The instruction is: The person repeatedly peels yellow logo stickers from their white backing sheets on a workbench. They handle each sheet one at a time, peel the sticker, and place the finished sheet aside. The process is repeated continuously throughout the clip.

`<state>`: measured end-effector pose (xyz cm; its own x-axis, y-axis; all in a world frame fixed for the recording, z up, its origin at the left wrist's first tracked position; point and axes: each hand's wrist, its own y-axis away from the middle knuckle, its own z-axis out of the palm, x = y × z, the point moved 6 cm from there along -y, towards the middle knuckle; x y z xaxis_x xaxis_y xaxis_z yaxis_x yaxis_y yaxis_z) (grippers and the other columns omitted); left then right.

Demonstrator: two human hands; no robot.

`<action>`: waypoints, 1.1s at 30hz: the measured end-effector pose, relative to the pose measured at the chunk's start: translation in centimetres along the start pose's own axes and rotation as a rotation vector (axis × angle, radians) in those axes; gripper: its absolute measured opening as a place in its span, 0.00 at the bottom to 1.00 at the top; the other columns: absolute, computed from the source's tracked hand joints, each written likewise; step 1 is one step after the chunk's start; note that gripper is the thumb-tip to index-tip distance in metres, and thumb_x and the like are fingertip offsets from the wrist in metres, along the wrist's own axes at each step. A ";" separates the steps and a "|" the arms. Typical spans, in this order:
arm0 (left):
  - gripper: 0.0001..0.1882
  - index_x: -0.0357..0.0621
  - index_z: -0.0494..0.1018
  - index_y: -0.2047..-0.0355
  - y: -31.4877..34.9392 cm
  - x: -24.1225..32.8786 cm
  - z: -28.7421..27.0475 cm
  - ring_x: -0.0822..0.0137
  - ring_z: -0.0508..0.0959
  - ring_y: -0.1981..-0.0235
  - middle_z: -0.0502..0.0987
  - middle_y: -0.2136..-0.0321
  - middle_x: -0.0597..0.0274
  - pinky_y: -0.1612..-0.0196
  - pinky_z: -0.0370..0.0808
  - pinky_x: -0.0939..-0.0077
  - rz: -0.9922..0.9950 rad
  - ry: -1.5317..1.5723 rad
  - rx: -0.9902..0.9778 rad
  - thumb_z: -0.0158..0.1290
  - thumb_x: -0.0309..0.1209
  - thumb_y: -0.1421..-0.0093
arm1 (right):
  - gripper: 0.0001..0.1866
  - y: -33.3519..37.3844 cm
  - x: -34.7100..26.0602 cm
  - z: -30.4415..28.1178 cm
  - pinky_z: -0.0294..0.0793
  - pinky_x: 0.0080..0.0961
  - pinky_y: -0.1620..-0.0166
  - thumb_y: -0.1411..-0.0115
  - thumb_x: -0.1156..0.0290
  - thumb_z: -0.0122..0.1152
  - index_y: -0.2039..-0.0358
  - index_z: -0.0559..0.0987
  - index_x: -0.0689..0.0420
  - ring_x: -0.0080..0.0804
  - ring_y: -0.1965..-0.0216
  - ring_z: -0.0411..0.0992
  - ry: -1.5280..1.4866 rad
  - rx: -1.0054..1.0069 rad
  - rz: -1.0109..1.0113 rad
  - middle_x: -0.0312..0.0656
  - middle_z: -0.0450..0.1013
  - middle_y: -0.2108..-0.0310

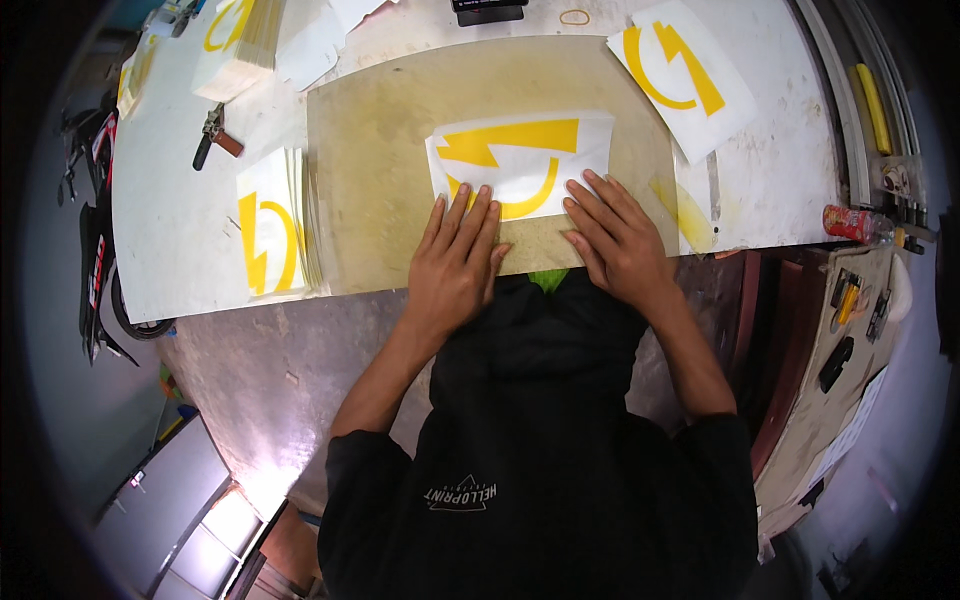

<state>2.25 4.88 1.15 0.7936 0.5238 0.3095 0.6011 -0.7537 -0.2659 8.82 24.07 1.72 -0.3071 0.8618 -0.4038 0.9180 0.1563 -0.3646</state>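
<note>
There's 1 white table (770,205) here, and 1 tan mat (370,150) spans its middle. On that mat, 1 white sheet with yellow shapes (530,170) lies under the fingertips: the left hand (452,255) touches its lower left part, the right hand (628,245) its lower right corner. The fingers are stretched out flat, clasping nothing, and the 2 thumbs lie beyond the sheet's near edge, over the mat. I count 1 similar loose sheet (683,80) at the mat's far right corner, 2 thick stacks to the left, 1 red-labelled bottle (858,224), 1 brown-handled tool (217,137) and 1 rubber band (574,12).
</note>
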 end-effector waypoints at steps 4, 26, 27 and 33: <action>0.24 0.32 0.75 0.42 0.2 -0.3 0.4 0.46 0.69 0.31 0.72 0.35 0.47 0.30 0.65 0.49 -0.008 0.003 -0.004 0.60 0.34 0.34 | 0.19 0.3 0.1 0.1 0.69 0.50 0.32 0.38 0.70 0.69 0.48 0.81 0.62 0.49 0.34 0.69 0.027 -0.007 0.001 0.45 0.74 0.38; 0.21 0.38 0.78 0.42 0.9 -1.2 -0.1 0.46 0.68 0.30 0.73 0.34 0.55 0.29 0.63 0.42 -0.069 0.046 -0.037 0.60 0.31 0.35 | 0.19 -1.1 -2.2 1.9 0.57 0.59 0.28 0.39 0.69 0.65 0.48 0.81 0.62 0.47 0.31 0.66 0.066 0.001 0.082 0.45 0.73 0.36; 0.21 0.40 0.78 0.42 1.0 -1.1 -0.2 0.46 0.67 0.30 0.73 0.34 0.56 0.29 0.61 0.42 -0.068 0.017 -0.039 0.60 0.31 0.35 | 0.21 -2.2 -3.5 2.8 0.56 0.59 0.27 0.38 0.68 0.64 0.46 0.81 0.62 0.47 0.30 0.65 0.006 -0.013 0.042 0.45 0.71 0.35; 0.20 0.46 0.79 0.42 1.8 -1.7 -1.4 0.48 0.67 0.30 0.74 0.34 0.64 0.26 0.50 0.39 -0.107 -0.086 -0.037 0.59 0.34 0.34 | 0.24 0.6 0.1 1.9 0.50 0.61 0.26 0.32 0.61 0.60 0.39 0.78 0.58 0.45 0.28 0.62 0.109 -0.090 0.140 0.41 0.69 0.32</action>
<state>1.87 2.13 1.42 0.7312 0.6328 0.2548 0.6802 -0.7048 -0.2016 8.86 23.37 -0.16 -0.1505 0.9245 -0.3502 0.9700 0.0696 -0.2331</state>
